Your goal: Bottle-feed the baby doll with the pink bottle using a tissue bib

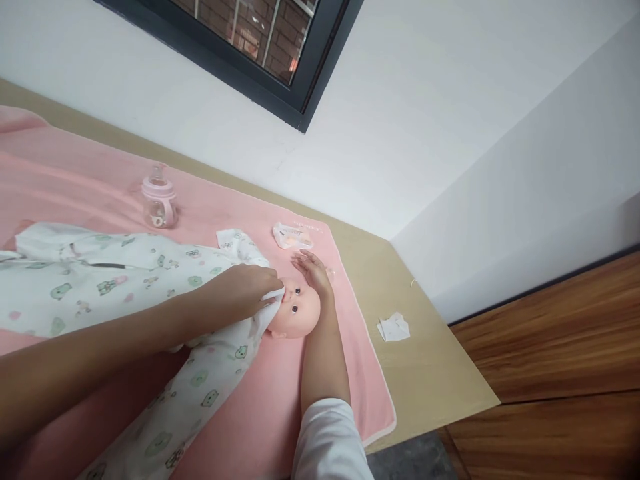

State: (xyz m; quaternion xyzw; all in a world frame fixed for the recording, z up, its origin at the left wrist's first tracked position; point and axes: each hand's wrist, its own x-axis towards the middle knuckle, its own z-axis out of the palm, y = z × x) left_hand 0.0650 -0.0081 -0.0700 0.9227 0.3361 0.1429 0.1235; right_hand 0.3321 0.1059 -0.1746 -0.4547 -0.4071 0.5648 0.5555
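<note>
A baby doll (pixel 303 313) lies on its back on a pink blanket (pixel 235 413), its bald head to the right. It wears a white baby outfit (pixel 170 260) with green and pink animal prints, sleeves spread wide. My left hand (pixel 250 291) reaches across the doll's chest and pinches white cloth at its chin, which looks like the outfit's collar. The cloth and fingers partly cover the doll's mouth. My right hand (pixel 313 270) rests beyond the top of the head, fingers stretched out and holding nothing, with the forearm alongside the head.
A baby bottle (pixel 159 200) with pink handles stands on the blanket behind the doll. Near my right fingertips lies a small clear plastic packet (pixel 291 236). A crumpled white paper (pixel 394 327) lies on the tan table (pixel 425 373). A wall and dark-framed window (pixel 300 107) rise behind.
</note>
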